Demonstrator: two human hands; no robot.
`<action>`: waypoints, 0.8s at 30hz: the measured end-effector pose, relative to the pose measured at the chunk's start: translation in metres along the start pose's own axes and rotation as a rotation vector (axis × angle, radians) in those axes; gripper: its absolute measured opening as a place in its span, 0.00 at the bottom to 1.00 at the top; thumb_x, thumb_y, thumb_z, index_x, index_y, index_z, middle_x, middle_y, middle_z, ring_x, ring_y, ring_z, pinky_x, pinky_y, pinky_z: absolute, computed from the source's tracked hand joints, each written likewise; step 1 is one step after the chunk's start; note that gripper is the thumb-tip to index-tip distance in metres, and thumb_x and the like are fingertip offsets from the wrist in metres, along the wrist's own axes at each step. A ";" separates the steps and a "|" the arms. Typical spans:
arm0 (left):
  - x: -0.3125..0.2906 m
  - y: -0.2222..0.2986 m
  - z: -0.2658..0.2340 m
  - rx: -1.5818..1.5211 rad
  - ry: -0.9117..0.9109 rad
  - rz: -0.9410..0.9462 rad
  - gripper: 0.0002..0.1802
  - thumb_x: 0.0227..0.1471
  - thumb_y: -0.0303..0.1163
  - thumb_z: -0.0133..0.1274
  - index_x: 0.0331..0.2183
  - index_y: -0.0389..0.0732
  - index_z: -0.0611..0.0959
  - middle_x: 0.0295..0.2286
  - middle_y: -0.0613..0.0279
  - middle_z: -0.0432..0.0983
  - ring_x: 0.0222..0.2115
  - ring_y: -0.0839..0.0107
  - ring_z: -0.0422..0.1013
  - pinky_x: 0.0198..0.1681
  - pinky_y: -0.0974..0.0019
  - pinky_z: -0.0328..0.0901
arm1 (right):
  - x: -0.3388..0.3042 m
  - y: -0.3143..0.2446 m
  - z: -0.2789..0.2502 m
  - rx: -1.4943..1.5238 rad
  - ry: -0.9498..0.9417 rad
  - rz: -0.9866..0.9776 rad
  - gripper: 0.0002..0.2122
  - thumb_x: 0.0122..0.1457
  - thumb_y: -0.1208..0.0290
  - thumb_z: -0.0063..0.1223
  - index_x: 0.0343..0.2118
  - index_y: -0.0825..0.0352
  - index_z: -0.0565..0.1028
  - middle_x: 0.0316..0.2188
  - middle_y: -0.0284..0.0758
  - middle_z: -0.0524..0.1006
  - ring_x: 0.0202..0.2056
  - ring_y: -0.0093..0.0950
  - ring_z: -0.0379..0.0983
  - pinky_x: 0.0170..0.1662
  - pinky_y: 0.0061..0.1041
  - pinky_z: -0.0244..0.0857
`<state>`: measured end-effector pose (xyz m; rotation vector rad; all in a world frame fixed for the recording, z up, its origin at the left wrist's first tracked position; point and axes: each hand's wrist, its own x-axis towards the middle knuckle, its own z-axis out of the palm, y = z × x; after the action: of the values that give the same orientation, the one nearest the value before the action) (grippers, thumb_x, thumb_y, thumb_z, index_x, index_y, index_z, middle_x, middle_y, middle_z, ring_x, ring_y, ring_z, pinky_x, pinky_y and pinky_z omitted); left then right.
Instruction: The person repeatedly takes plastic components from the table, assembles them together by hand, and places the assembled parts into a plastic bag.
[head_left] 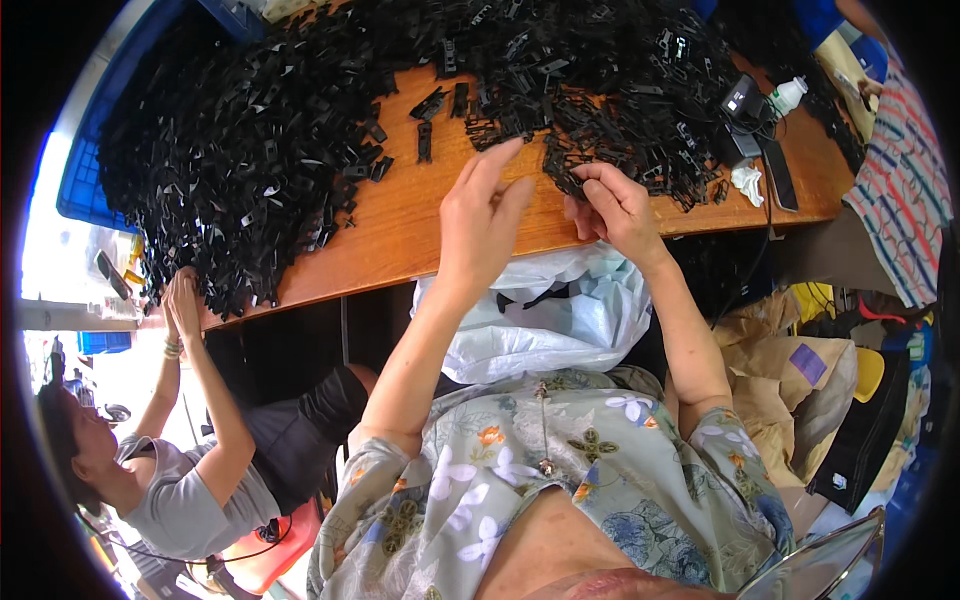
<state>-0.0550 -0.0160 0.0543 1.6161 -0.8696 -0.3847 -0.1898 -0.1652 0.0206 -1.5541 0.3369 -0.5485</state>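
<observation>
Small black plastic parts (620, 150) lie in a heap at the far side of the wooden table, in front of my hands. My right hand (612, 208) is closed in a pinch at the table's front edge, on a black plastic part (571, 184) that blends with the heap behind it. My left hand (482, 218) is raised over the table edge to the left of it, fingers stretched, thumb apart, holding nothing. Below both hands an open white plastic sack (545, 335) hangs at the table's edge, with a few dark pieces inside.
A larger black heap (230, 150) covers the left of the wooden table (380, 240). A co-worker's hands (182, 300) are at its near edge. At right are a black device (745, 105), a white bottle (788, 95), a phone (780, 175) and crumpled tissue (746, 184). Another person stands far right.
</observation>
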 end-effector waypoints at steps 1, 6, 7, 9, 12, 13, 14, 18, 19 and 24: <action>0.013 0.000 0.003 0.010 0.036 0.080 0.11 0.55 0.28 0.57 0.38 0.30 0.82 0.27 0.58 0.81 0.25 0.73 0.76 0.30 0.69 0.70 | 0.001 0.000 0.000 -0.036 -0.027 0.006 0.11 0.69 0.70 0.42 0.47 0.71 0.72 0.28 0.32 0.79 0.19 0.15 0.71 0.18 0.11 0.56; 0.034 -0.021 0.006 -0.234 -0.233 -0.232 0.11 0.57 0.30 0.56 0.38 0.32 0.81 0.25 0.61 0.79 0.24 0.76 0.73 0.29 0.73 0.67 | 0.005 0.000 0.007 -0.045 -0.023 0.029 0.10 0.69 0.70 0.43 0.45 0.71 0.73 0.24 0.30 0.76 0.20 0.15 0.69 0.21 0.14 0.59; 0.034 -0.026 0.006 -0.260 -0.230 -0.299 0.10 0.58 0.31 0.55 0.37 0.33 0.80 0.24 0.64 0.78 0.24 0.78 0.72 0.28 0.75 0.65 | 0.005 0.000 0.008 -0.041 -0.001 0.049 0.10 0.68 0.71 0.44 0.44 0.71 0.74 0.23 0.30 0.75 0.20 0.16 0.69 0.23 0.16 0.63; 0.029 -0.036 0.009 -0.353 -0.212 -0.312 0.10 0.59 0.33 0.54 0.36 0.34 0.80 0.23 0.64 0.78 0.23 0.78 0.71 0.28 0.75 0.64 | 0.005 0.005 0.008 -0.086 0.012 0.029 0.10 0.68 0.71 0.44 0.43 0.71 0.74 0.22 0.30 0.75 0.20 0.16 0.69 0.23 0.16 0.63; 0.026 -0.041 0.012 -0.415 -0.202 -0.316 0.11 0.61 0.35 0.51 0.34 0.36 0.79 0.24 0.63 0.78 0.22 0.77 0.70 0.28 0.75 0.64 | 0.003 0.009 0.010 -0.204 0.050 -0.017 0.09 0.68 0.71 0.45 0.42 0.70 0.74 0.22 0.30 0.75 0.19 0.16 0.68 0.23 0.17 0.63; 0.026 -0.040 0.012 -0.386 -0.211 -0.307 0.12 0.63 0.35 0.49 0.35 0.36 0.79 0.26 0.62 0.78 0.22 0.76 0.70 0.28 0.74 0.65 | 0.003 0.011 0.011 -0.280 0.078 -0.044 0.08 0.67 0.71 0.45 0.42 0.70 0.74 0.22 0.30 0.75 0.19 0.16 0.68 0.23 0.17 0.62; 0.029 -0.042 0.012 -0.386 -0.211 -0.306 0.12 0.63 0.35 0.49 0.35 0.36 0.79 0.26 0.62 0.78 0.22 0.76 0.70 0.28 0.74 0.65 | 0.003 0.016 0.011 -0.280 0.078 -0.044 0.08 0.67 0.71 0.45 0.42 0.70 0.74 0.22 0.30 0.75 0.19 0.16 0.68 0.23 0.17 0.62; 0.042 -0.068 -0.012 -1.026 -0.102 -0.337 0.12 0.66 0.34 0.43 0.40 0.36 0.76 0.36 0.57 0.78 0.28 0.68 0.76 0.31 0.69 0.71 | 0.009 0.021 0.019 -0.323 0.169 -0.104 0.08 0.67 0.72 0.46 0.41 0.70 0.74 0.21 0.31 0.75 0.19 0.17 0.68 0.24 0.18 0.62; 0.039 -0.055 -0.013 -1.023 -0.124 -0.355 0.12 0.66 0.34 0.43 0.40 0.35 0.76 0.36 0.56 0.78 0.32 0.64 0.77 0.33 0.67 0.74 | 0.009 0.017 0.017 -0.235 0.175 -0.022 0.08 0.66 0.72 0.47 0.41 0.70 0.75 0.20 0.31 0.75 0.19 0.18 0.69 0.24 0.20 0.63; 0.035 -0.046 -0.020 -0.877 -0.229 -0.404 0.12 0.65 0.32 0.45 0.45 0.34 0.74 0.33 0.57 0.75 0.37 0.61 0.79 0.38 0.63 0.77 | 0.015 0.008 0.015 -0.443 0.092 -0.056 0.07 0.63 0.71 0.52 0.37 0.69 0.77 0.20 0.39 0.75 0.19 0.29 0.72 0.25 0.29 0.65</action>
<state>-0.0036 -0.0261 0.0231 0.9135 -0.4158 -1.0837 -0.1685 -0.1614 0.0151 -1.9730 0.5121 -0.6184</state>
